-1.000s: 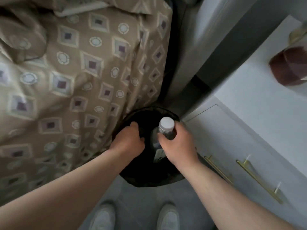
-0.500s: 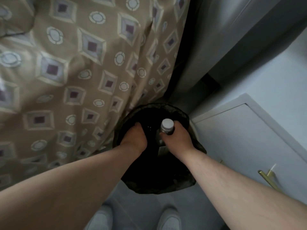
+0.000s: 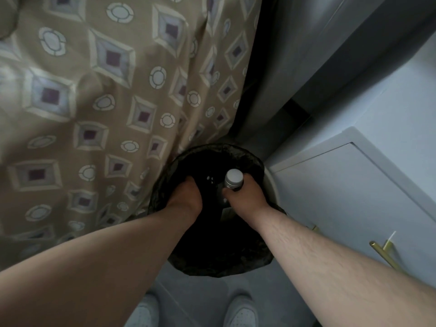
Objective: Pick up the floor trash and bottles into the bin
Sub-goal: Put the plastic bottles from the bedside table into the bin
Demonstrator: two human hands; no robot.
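- Shoes [image 3: 240, 312] on floor; no trash shows there.
- Bin [image 3: 219, 267], black liner, beside bedspread [image 3: 94, 102].
- Right hand [image 3: 247, 197] grips bottle [image 3: 233, 179] below its cap, upright inside bin mouth, not yet released.
- Left hand [image 3: 186, 194] reaches into bin; fingers hidden, grasp unclear.
- Judgement: this bottle nearly binned; other trash out of view.

Person's own view: two bare forearms are showing, and white shoes are being worn.

The left forearm [image 3: 106, 263] is filling the 8 o'clock corner and the right forearm [image 3: 335, 260] the 4 o'clock corner, both uncovered right to the frame edge. Fine dark hairs are showing along the right one. The left hand [image 3: 186, 197] and right hand [image 3: 250, 197], near centre, are bare. At 6 o'clock, a left shoe [image 3: 141, 312] and right shoe [image 3: 240, 312] are showing rounded white toes, their details blurred.
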